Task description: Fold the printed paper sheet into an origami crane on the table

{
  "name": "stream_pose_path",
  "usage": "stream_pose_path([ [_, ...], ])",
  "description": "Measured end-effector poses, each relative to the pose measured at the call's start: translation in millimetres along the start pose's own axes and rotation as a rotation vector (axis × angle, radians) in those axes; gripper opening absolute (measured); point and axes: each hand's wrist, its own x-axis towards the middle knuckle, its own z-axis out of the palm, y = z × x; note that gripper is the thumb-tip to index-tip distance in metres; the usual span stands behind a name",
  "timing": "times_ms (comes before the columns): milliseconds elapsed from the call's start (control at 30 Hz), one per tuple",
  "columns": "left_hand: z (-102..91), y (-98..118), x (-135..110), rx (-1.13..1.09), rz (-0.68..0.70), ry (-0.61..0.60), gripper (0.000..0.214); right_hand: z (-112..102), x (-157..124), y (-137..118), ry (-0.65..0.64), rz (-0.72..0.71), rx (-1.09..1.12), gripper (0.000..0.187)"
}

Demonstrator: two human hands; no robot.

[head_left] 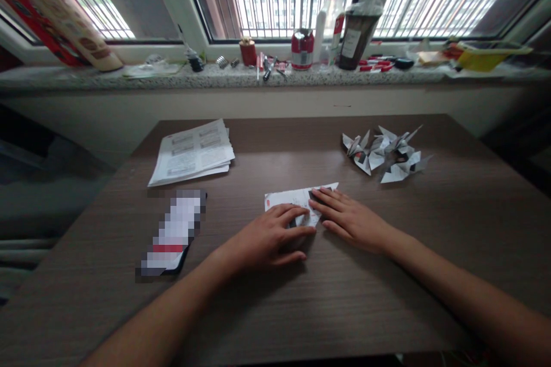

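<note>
A folded sheet of printed paper [279, 197] lies flat on the brown table [241, 315] in front of me. My left hand [275, 234] rests over its left and lower part, fingers apart and slightly bent. Across the paper's right side lie the outstretched fingers of my right hand [348, 215], pressing it against the tabletop. Both hands hide much of the paper, so its full outline cannot be made out. Several folded paper cranes [379, 152], made of similar printed paper, sit in a cluster at the back right.
A stack of printed sheets [193, 152] lies at the back left, with a phone [174, 235] nearer me. On the stone windowsill [224, 77] stand a red can [302, 49], a bottle [331, 17], a dark drink cup [357, 37] and a yellow container [482, 57].
</note>
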Motion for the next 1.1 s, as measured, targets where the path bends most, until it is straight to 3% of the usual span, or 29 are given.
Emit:
stream_pose_path([
  [300,6.1,1,5,0.067,-0.052,0.001,0.063,-6,2,-6,0.033,0.013,0.019,0.056],
  [600,11.9,-7,5,0.145,-0.117,0.091,0.052,-11,-6,-4,0.266,0.041,0.143,0.040],
  [1100,17.2,-13,7,0.198,-0.121,0.209,0.025,-8,-1,5,0.228,-0.006,0.097,0.033],
])
